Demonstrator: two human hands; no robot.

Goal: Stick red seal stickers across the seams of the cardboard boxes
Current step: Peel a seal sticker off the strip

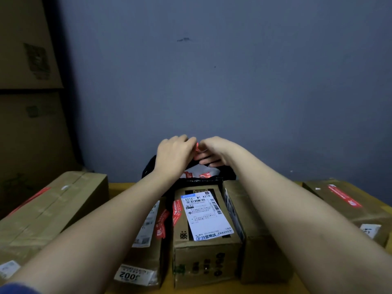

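With both hands raised above the black bag [148, 169], the left hand [174, 153] and right hand [212, 150] pinch a red seal sticker [197, 146] between their grips; judged best practice: peel slowly, keeping it taut, then centre it across a seam of the labelled cardboard box [203, 247] below.

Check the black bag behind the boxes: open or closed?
Open. The black bag's mouth gapes, showing white sheets with red stickers inside, below both hands.
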